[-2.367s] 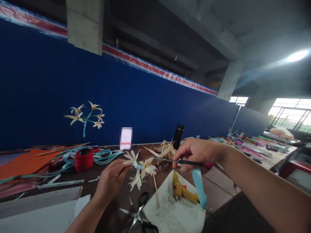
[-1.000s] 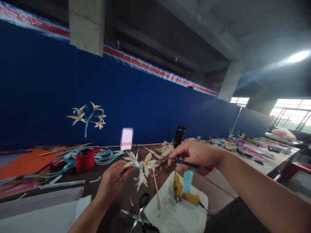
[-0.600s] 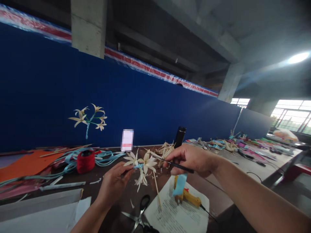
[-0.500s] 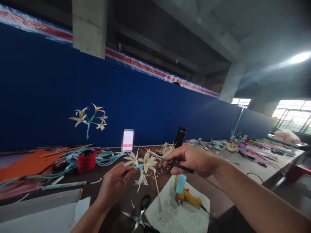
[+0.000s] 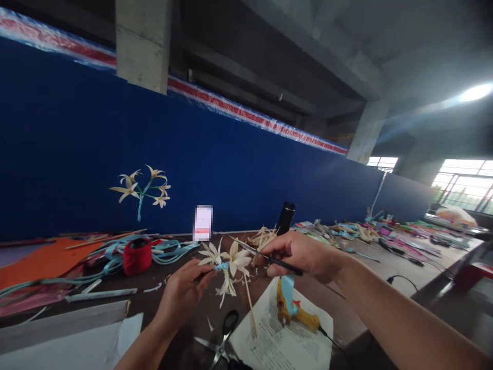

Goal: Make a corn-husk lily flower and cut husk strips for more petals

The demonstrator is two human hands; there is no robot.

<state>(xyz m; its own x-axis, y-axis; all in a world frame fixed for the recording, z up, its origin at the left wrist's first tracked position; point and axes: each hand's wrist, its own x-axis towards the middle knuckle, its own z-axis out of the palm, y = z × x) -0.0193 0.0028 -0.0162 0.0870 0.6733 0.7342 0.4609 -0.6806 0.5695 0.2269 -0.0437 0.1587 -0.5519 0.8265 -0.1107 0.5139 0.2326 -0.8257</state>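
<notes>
My left hand [image 5: 188,288] pinches the blue-wrapped stem of a cream artificial flower spray [image 5: 239,258], whose several blooms point up, right and down. Across from it, my right hand [image 5: 292,254] grips slim black tweezers [image 5: 287,265], their thin tips reaching left behind the right-hand bloom. Whether the tips touch a petal I cannot tell. Below my right hand, a yellow glue gun [image 5: 306,316] rests on a printed paper pad [image 5: 285,344], with a light blue strip [image 5: 287,294] over it. Black-handled scissors [image 5: 221,349] lie open below the flowers.
A red roll [image 5: 137,257] and blue strips [image 5: 169,250] lie at left near orange sheets [image 5: 57,257]. A blurred phone [image 5: 203,222] and black bottle [image 5: 286,218] stand by the blue partition [image 5: 239,174]. A finished-looking flower spray [image 5: 144,192] shows against it. Pale scraps [image 5: 262,237] are heaped behind.
The flower spray and my left hand have shifted very slightly right. My right hand with the tweezers has moved a touch left; both grips stay the same.
</notes>
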